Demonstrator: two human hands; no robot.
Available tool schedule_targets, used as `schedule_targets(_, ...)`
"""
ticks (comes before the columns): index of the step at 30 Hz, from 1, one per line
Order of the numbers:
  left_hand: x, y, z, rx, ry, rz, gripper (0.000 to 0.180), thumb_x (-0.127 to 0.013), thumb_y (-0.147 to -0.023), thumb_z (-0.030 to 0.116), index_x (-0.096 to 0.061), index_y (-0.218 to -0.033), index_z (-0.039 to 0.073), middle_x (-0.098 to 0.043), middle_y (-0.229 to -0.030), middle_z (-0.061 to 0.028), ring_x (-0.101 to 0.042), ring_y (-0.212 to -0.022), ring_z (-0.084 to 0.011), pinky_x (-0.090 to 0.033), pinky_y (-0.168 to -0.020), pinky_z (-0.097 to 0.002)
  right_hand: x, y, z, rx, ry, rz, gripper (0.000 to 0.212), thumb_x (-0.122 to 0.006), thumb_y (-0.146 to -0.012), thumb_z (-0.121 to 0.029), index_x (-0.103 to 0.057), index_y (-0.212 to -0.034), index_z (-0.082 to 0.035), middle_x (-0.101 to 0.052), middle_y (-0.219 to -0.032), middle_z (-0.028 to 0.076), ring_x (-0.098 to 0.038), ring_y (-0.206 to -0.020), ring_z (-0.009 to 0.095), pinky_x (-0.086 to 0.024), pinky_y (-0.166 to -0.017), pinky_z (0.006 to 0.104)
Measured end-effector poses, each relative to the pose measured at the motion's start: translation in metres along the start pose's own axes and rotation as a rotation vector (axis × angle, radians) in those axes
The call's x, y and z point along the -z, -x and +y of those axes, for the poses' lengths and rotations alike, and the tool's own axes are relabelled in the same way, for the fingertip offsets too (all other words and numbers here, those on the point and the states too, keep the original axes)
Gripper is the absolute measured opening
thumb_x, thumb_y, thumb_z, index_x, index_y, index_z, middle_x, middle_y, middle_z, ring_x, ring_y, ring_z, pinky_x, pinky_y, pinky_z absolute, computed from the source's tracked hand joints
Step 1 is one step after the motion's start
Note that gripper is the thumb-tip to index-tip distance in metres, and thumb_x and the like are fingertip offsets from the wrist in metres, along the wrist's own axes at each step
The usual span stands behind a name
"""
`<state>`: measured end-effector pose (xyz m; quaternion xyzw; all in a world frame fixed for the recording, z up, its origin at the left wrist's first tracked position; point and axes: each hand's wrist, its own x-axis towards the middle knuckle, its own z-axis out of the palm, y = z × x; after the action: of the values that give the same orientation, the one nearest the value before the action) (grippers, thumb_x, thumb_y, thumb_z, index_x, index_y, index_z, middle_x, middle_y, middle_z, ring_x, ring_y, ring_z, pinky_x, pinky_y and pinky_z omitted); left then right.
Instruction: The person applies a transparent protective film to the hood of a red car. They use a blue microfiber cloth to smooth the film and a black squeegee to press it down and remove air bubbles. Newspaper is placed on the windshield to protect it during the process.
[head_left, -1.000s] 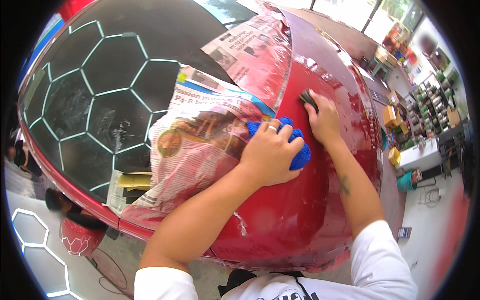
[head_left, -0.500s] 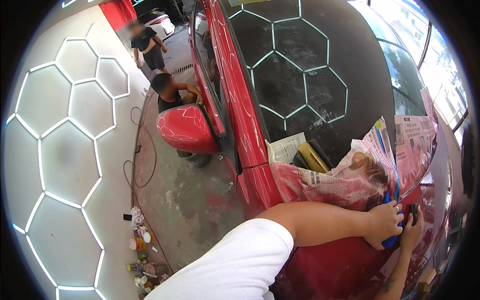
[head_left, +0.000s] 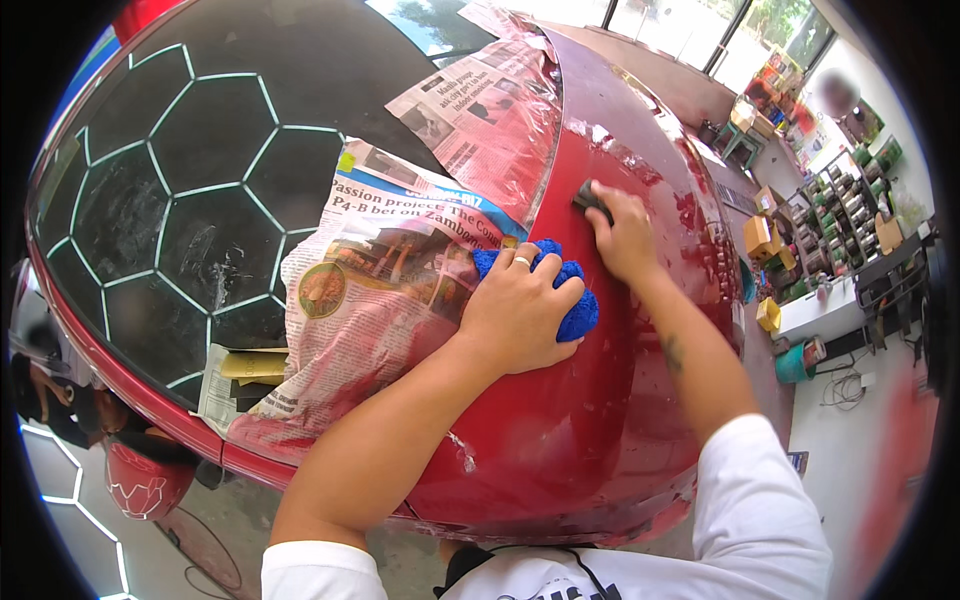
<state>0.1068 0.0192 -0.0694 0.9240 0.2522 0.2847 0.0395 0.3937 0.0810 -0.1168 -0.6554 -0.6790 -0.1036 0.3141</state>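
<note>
My left hand (head_left: 515, 315) is closed round a bunched blue cloth (head_left: 577, 318), pressed on the red car hood (head_left: 530, 440) by the newspaper edge. To its right and farther up, my right hand (head_left: 625, 235) grips a small dark sanding block (head_left: 591, 202) against the hood. Its underside is hidden. The paint looks wet and glossy, with pale smears. Pink-stained newspaper (head_left: 390, 310) covers the hood's rear edge and the base of the windshield (head_left: 170, 125). Gold and dark folded sheets (head_left: 252, 367) lie on the paper at the left.
The red side mirror (head_left: 145, 482) juts out at lower left, with a partly visible person (head_left: 55, 390) nearby. Racks of cans (head_left: 835, 235), cartons (head_left: 760, 237) and a teal bucket (head_left: 793, 364) stand along the right. Windows line the back.
The view has swung right, across the hood. My right hand has moved away from the left with the block, farther up the hood. The left hand still holds the cloth.
</note>
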Motion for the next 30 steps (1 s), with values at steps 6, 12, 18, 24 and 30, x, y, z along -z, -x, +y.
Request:
schedule_targets(6, -0.004, 0.001, 0.003, -0.033, -0.005, 0.024, 0.055, -0.094, -0.076, 0.047, -0.073, -0.114, 0.013, -0.072, -0.129, -0.0161, -0.066, -0.127, -0.0463, -0.051, -0.11, -0.0555, -0.03, -0.05, 0.024, -0.2, 0.172, -0.019, 0.043, -0.071, -0.107, -0.036, -0.073, -0.145, -0.015, -0.08, -0.125, 0.018, -0.073, -0.116, 0.043, -0.058, -0.103, 0.0567)
schedule_targets(12, 0.004, 0.017, -0.004, 0.04, -0.055, -0.014, 0.058, -0.094, -0.076, 0.047, -0.073, -0.117, 0.013, -0.072, -0.13, -0.0161, -0.065, -0.128, -0.0464, -0.051, -0.11, -0.0557, -0.003, 0.046, -0.046, 0.051, -0.087, -0.001, 0.043, -0.078, -0.101, -0.027, -0.074, -0.142, -0.014, -0.078, -0.132, 0.011, -0.07, -0.121, 0.036, -0.056, -0.108, 0.0522)
schedule_targets(18, -0.001, -0.003, 0.001, -0.024, -0.011, -0.018, 0.058, -0.093, -0.076, 0.046, -0.074, -0.12, 0.013, -0.072, -0.128, -0.017, -0.065, -0.128, -0.0462, -0.051, -0.11, -0.0556, -0.024, -0.062, 0.017, -0.256, 0.074, -0.034, 0.044, -0.076, -0.103, -0.034, -0.076, -0.142, -0.016, -0.08, -0.129, 0.017, -0.072, -0.124, 0.042, -0.057, -0.107, 0.0546)
schedule_targets(24, 0.01, 0.014, -0.007, 0.046, -0.071, -0.022, 0.058, -0.093, -0.076, 0.046, -0.074, -0.12, 0.013, -0.072, -0.129, -0.0169, -0.066, -0.128, -0.0465, -0.051, -0.111, -0.0552, 0.003, 0.035, -0.044, 0.051, -0.099, -0.048, 0.044, -0.077, -0.101, -0.027, -0.075, -0.143, -0.014, -0.077, -0.135, 0.012, -0.07, -0.124, 0.038, -0.056, -0.109, 0.0523)
schedule_targets(30, 0.0, -0.004, 0.003, -0.029, -0.019, -0.011, 0.058, -0.093, -0.077, 0.047, -0.074, -0.12, 0.013, -0.072, -0.129, -0.0167, -0.066, -0.128, -0.0469, -0.051, -0.111, -0.0554, -0.016, -0.074, 0.027, -0.287, 0.134, -0.094, 0.044, -0.072, -0.106, -0.035, -0.074, -0.144, -0.013, -0.08, -0.126, 0.021, -0.073, -0.122, 0.044, -0.058, -0.107, 0.0538)
